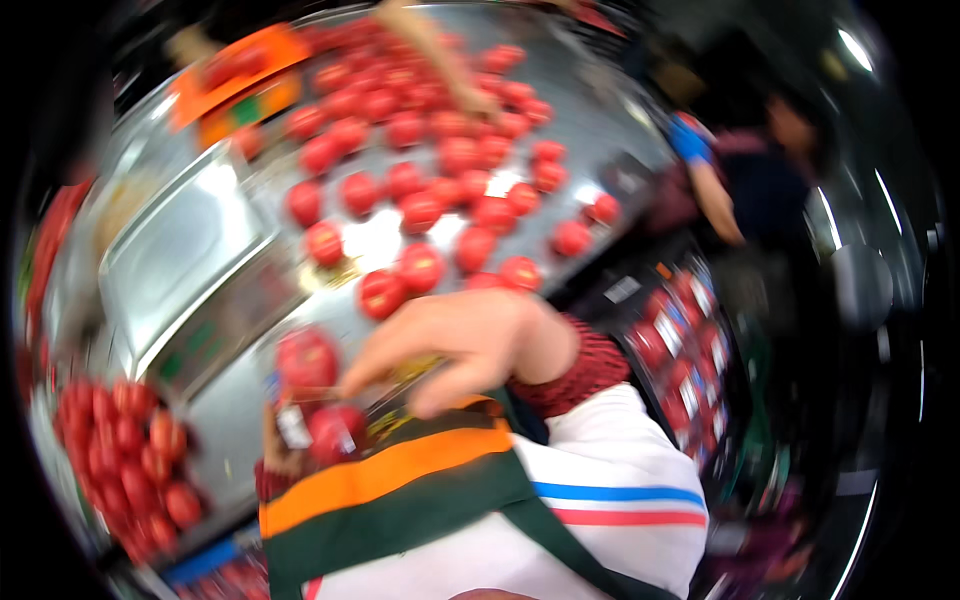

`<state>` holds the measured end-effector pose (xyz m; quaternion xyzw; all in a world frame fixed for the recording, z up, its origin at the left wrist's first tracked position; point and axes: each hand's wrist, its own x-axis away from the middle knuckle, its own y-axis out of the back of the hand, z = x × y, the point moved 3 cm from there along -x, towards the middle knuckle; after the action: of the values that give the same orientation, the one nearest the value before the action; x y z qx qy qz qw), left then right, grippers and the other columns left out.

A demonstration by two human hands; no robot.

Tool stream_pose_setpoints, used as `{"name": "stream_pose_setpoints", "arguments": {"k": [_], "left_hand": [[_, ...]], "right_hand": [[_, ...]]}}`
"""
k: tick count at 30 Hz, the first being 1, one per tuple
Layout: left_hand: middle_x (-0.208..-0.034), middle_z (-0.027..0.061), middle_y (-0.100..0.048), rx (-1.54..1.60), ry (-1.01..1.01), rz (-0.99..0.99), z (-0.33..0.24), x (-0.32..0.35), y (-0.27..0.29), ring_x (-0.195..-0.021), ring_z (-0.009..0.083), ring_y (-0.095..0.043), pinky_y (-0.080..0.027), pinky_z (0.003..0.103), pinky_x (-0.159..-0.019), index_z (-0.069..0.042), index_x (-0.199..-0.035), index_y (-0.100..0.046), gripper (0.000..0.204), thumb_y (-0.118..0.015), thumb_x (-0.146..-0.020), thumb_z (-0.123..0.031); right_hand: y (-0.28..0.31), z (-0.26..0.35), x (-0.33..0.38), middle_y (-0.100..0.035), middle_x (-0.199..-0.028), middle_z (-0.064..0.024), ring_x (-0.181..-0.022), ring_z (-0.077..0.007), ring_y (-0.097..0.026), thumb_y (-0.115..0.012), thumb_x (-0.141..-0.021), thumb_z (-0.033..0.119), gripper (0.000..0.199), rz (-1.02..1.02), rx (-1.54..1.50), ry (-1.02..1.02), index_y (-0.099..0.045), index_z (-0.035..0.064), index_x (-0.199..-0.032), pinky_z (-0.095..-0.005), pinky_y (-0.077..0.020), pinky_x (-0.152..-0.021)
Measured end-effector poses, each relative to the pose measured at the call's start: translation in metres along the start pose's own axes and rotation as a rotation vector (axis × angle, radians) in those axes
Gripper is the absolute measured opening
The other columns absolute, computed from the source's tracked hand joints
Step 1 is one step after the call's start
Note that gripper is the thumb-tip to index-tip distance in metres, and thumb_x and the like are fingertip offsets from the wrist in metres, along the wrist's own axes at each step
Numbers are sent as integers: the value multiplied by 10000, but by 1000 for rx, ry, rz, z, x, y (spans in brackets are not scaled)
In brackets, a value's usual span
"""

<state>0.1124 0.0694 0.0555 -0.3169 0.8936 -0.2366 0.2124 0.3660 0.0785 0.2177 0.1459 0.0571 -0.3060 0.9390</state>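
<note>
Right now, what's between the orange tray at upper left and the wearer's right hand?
Between the orange tray and right hand: scattered round red fruit on the steel table, bare metal showing in gaps. Head view shows it.

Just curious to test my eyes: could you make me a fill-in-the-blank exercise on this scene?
The white sleeve behind the right hand has a red stripe and a ____ one.
The dark green apron has one broad ____ band.
The silver tray lies ____ of most loose red fruit.

Missing words: blue; orange; left
</note>
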Motion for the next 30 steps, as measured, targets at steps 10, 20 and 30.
{"name": "stream_pose_setpoints", "arguments": {"k": [10,20,30], "left_hand": [[-1439,130,-343,-191,250,-159,-1,-89,-22,-1260,269,-433,-408,408,-1008,-88,-1500,-143,947,-704,-808,-410],[-1356,143,-429,-17,593,247,38,-85,-70,-1177,250,-509,-455,371,-959,-45,-1470,-229,791,-643,-878,-365],[-1311,150,-504,-150,730,4,50,-64,-43,-1145,239,-543,-441,345,-940,-16,-1398,-352,539,-521,-959,-279]], "right_hand": [[-75,-87,66,-486,-1344,-141,-1206,-207,-509,-630,-788,118,791,-990,-867,82,-229,-4,-1459,-322,-376,-1030],[-145,92,355,-594,-1140,-90,-1002,-169,-597,-511,-878,227,529,-2183,353,210,-439,26,-1362,-311,-479,-890],[-269,141,598,-658,-1009,-106,-899,-281,-614,-608,-834,414,516,-2868,390,-861,-601,33,-1182,-427,-514,-764]]}}
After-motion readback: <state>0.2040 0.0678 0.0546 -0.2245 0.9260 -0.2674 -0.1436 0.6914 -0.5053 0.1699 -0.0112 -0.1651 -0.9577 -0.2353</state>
